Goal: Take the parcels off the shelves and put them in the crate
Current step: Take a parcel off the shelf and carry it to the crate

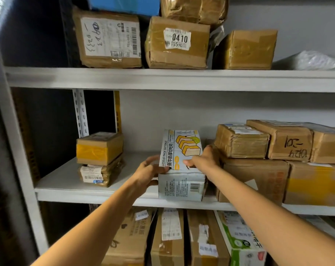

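Partly hidden: fingertips of right hand (203, 158) curl behind toast box (182, 181), frame centre, clasping it; left hand (149, 170) grips its left edge.

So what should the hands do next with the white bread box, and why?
Probably slide the white toast box straight forward off the middle shelf. The left hand and right hand hold its two sides, it sits at the shelf's front edge, and a big brown parcel stands close on its right, so sideways looks blocked.
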